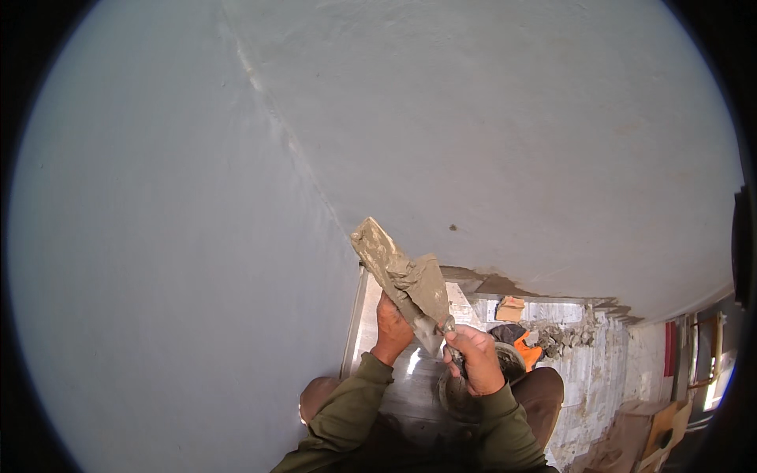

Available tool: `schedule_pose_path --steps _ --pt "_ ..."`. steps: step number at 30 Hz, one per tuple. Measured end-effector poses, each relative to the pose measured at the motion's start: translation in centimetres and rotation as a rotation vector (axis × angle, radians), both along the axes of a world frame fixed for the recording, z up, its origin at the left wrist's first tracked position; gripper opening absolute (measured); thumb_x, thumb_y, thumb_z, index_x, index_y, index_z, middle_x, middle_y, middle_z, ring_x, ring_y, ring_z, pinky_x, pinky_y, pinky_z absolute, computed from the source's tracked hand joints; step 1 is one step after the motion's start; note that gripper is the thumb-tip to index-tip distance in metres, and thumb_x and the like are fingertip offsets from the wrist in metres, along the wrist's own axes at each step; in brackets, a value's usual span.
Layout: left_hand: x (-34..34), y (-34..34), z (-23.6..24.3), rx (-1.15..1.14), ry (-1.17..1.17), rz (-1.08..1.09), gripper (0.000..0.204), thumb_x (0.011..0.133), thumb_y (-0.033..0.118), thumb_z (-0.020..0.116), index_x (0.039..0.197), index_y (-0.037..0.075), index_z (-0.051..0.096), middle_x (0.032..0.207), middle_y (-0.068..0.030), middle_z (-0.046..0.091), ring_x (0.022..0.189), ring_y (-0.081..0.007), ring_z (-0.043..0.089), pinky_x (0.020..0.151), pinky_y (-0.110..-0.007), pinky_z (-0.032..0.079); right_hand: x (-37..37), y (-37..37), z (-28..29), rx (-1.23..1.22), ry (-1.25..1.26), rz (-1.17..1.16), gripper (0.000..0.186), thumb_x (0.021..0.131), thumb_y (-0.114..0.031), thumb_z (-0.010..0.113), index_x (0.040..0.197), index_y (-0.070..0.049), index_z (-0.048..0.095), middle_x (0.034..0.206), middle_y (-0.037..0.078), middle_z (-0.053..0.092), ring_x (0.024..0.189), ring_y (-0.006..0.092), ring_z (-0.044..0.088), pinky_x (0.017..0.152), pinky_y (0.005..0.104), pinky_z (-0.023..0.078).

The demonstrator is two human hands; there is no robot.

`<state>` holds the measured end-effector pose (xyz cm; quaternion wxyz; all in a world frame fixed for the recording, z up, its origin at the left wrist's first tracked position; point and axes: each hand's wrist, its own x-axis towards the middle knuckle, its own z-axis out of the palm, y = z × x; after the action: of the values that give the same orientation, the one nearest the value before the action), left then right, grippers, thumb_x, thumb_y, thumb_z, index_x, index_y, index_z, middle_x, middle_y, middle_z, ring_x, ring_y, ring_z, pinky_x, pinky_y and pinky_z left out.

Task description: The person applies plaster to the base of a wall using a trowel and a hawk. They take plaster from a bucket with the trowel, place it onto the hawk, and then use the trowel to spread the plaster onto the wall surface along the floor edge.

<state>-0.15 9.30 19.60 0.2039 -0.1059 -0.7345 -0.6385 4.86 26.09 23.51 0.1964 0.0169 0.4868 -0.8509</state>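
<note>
Grey plastered wall (158,236) fills left. L hand (391,325) closed round mortar-caked float board (377,256), tilted up to keep the mix on. R hand (475,356) grips trowel (430,296), blade laid on board, prob. scraping. Rubble (564,335) far right.

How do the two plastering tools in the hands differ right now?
The long flat float, gripped from below by the left hand, is a narrow rectangular board reaching up toward the wall corner; the trowel, held by the right hand, is shorter and broader. The float carries a lump of wet plaster on its face, while the trowel lies across it, blade against that plaster. Both are smeared grey-brown with the same mix.
</note>
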Motion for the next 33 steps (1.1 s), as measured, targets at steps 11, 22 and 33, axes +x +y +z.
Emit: schedule_pose_path --steps 11,22,33 --pt "1.1 -0.2 1.7 -0.352 0.163 0.04 0.029 0.078 0.006 0.061 0.106 -0.002 0.055 0.102 -0.0168 0.056 0.093 -0.0314 0.058 0.078 -0.035 0.046 -1.0 1.6 1.8 -0.055 0.08 0.029 0.031 0.084 -0.019 0.057 0.103 0.005 0.058 0.065 0.004 0.053 0.053 0.008 0.046 0.041 0.0198 0.033" --pt "2.7 -0.9 2.4 -0.281 0.05 0.009 0.024 0.078 0.005 0.061 0.102 -0.001 0.059 0.102 -0.0146 0.058 0.092 -0.0269 0.059 0.078 -0.033 0.046 -2.2 1.7 2.0 -0.172 0.172 -0.131 0.031 0.083 -0.02 0.055 0.102 0.005 0.055 0.065 0.009 0.053 0.046 0.0112 0.043 0.042 0.0206 0.034" --pt "8.9 -6.1 6.6 0.478 0.101 -0.154 0.025 0.081 0.015 0.064 0.097 -0.001 0.052 0.092 -0.0104 0.055 0.075 -0.0201 0.054 0.068 -0.035 0.048 -3.1 -4.9 -11.2 -0.157 -0.055 -0.172 0.031 0.084 -0.021 0.054 0.105 0.002 0.054 0.065 0.006 0.053 0.046 0.0102 0.044 0.039 0.022 0.034"
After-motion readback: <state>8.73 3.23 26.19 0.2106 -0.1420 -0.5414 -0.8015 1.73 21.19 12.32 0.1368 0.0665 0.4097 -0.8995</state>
